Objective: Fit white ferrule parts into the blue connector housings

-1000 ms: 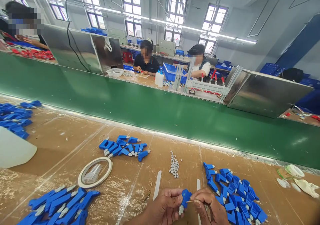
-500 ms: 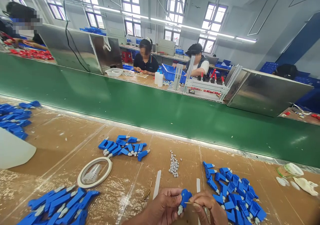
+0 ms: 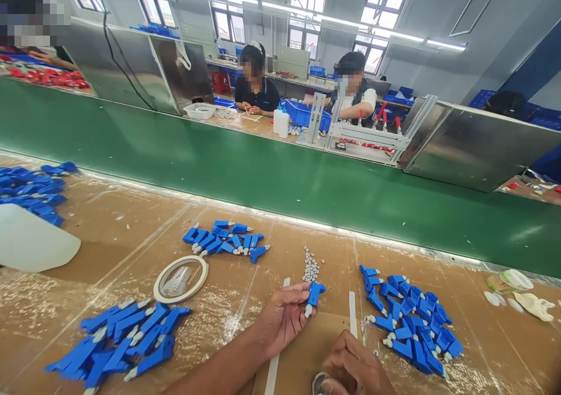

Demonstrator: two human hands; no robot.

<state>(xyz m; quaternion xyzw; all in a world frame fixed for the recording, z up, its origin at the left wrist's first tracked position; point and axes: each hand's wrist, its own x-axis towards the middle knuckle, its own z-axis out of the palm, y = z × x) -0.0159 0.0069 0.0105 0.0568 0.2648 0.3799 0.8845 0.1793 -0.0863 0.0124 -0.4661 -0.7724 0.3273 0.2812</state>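
Note:
My left hand [image 3: 287, 319] pinches a blue plastic part [image 3: 314, 295] with a pale grey tip, held up above the cardboard-covered table. Low in the picture, my right hand [image 3: 357, 363] is closed, its fingers curled downward beside a small round dish [image 3: 319, 383] cut off by the lower edge. Whatever those fingertips hold is hidden from view. Just beyond the held part lies a small heap of grey-white pieces [image 3: 311, 265]. Many similar blue parts [image 3: 412, 319] are heaped to the right of my hands.
More blue parts lie in a left front pile [image 3: 127, 336] and a middle pile [image 3: 228, 240]. A tape roll [image 3: 160, 278] encircles clear plastic pieces. At right stands a tub of sticks [image 3: 511, 281]. Co-workers sit beyond the green belt [image 3: 245, 167].
My right hand has drawn away from the blue part, down toward the small dish; the thin stick it held no longer shows. My left hand has risen slightly with the part.

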